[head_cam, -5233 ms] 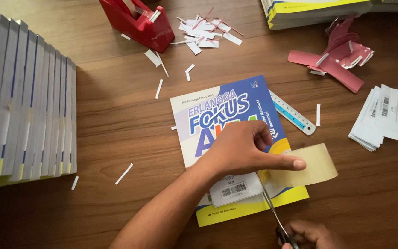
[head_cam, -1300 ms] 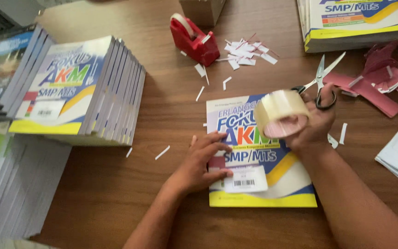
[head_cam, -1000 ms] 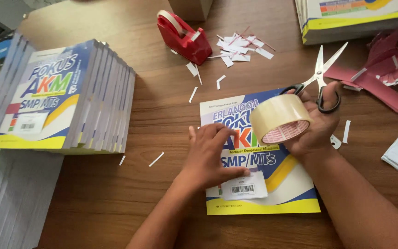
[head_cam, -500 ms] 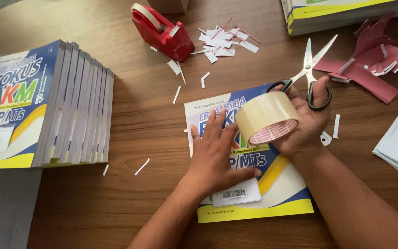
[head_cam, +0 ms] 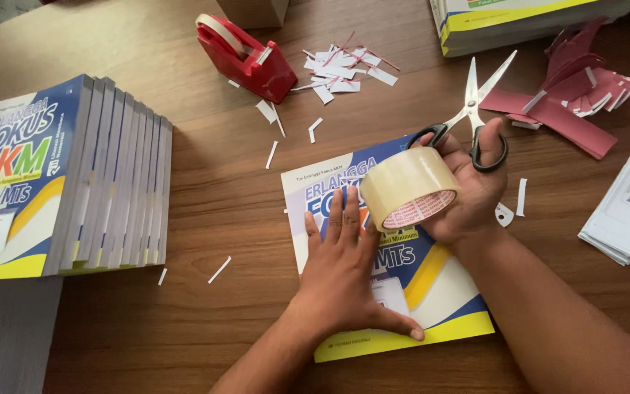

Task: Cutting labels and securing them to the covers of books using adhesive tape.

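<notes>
the workbook (head_cam: 432, 292) lies flat on the wooden counter (head_cam: 205, 197), cover up, near the middle. the left hand (head_cam: 344, 273) is pressed open on it, fingers spread, gripping nothing. the right hand (head_cam: 468, 190) hangs just above the book's top corner, curled around a roll of clear tape (head_cam: 406, 190) — scissors (head_cam: 475, 117) hooked on its fingers, blades apart. beyond, a red tape dispenser (head_cam: 246, 51) and white paper scraps (head_cam: 340, 66); at left, a stack of workbooks (head_cam: 89, 175).

Soft daylight from upper left; faint glare on table (head_cam: 147, 44); soft shadows; sharp, slight edge blur.
</notes>
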